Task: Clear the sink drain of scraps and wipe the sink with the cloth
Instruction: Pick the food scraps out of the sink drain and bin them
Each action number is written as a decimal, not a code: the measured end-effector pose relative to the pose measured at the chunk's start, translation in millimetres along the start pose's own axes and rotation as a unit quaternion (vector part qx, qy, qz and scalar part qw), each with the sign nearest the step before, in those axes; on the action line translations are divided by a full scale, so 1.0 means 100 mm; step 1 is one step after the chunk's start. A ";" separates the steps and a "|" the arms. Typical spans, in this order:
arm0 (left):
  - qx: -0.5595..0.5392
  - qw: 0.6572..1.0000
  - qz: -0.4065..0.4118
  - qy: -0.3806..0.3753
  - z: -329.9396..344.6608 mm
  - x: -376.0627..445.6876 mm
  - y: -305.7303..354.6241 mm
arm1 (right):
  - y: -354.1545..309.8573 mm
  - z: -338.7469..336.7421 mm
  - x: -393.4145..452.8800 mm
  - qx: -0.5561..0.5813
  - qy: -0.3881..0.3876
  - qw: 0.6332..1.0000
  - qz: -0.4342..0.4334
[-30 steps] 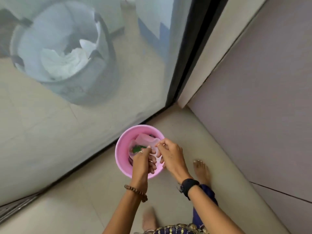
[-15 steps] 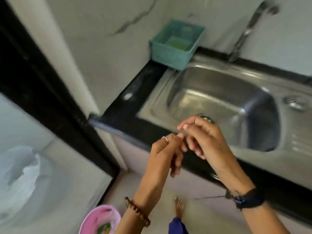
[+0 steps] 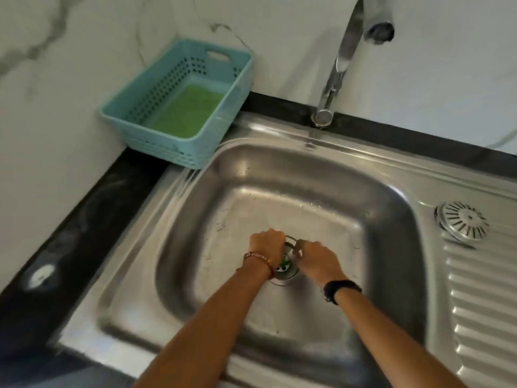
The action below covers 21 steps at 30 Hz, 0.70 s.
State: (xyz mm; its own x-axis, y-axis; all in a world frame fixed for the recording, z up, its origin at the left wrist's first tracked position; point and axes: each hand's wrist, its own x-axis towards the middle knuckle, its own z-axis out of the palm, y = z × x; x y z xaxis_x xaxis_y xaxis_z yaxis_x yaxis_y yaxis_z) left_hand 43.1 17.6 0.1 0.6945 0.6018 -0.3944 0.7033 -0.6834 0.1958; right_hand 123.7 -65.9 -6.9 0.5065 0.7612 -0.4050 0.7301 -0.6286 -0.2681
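Note:
The steel sink [image 3: 386, 208] fills the middle of the view. Its drain [image 3: 286, 271] sits in the basin floor, with a green scrap [image 3: 284, 261] lying in it. My left hand [image 3: 265, 246] is at the drain's left edge and my right hand [image 3: 314, 257] at its right edge, both with fingers curled down over the rim. The fingertips are hidden, so whether they hold anything cannot be told. A green cloth [image 3: 184, 110] lies flat in the teal basket [image 3: 131, 119] at the back left.
A chrome tap [image 3: 341, 60] rises behind the basin. A round strainer cover [image 3: 461, 221] rests on the ribbed drainboard [image 3: 481, 303] at right. A black counter [image 3: 92, 219] borders the sink on the left, against a marble wall.
One second ago both hands were over a pink bin on the floor. The view has swung up to the sink, and both hands have dropped into the basin onto the drain.

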 end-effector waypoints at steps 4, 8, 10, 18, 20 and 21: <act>0.039 0.998 -0.002 -0.045 0.41 0.27 0.02 | 0.11 0.34 0.29 -0.050 -0.001 0.998 -0.028; 0.062 0.997 -0.008 -0.048 0.63 0.34 -0.02 | 0.12 0.53 0.40 -0.059 -0.032 0.996 -0.054; 0.051 0.998 -0.017 -0.030 0.65 0.33 -0.05 | 0.13 0.55 0.40 -0.058 -0.041 0.996 -0.061; -0.252 0.963 -0.085 0.031 0.03 -0.14 -0.21 | 0.05 -0.14 -0.03 0.114 -0.019 0.988 -0.100; -0.356 0.929 -0.093 0.029 -0.18 -0.44 -0.25 | -0.06 -0.36 -0.25 0.165 -0.019 0.979 -0.121; -0.410 0.907 -0.097 0.030 -0.28 -0.64 -0.28 | -0.15 -0.45 -0.40 0.183 -0.015 0.974 -0.130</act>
State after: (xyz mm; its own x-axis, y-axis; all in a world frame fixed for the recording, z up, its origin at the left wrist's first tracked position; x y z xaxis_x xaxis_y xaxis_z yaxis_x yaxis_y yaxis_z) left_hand -17.1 9.5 44.9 0.5361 0.7159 -0.4473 0.6721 -0.0414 0.7393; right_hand 113.5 -79.7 52.1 0.3091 0.9005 -0.3058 0.6168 -0.4345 -0.6563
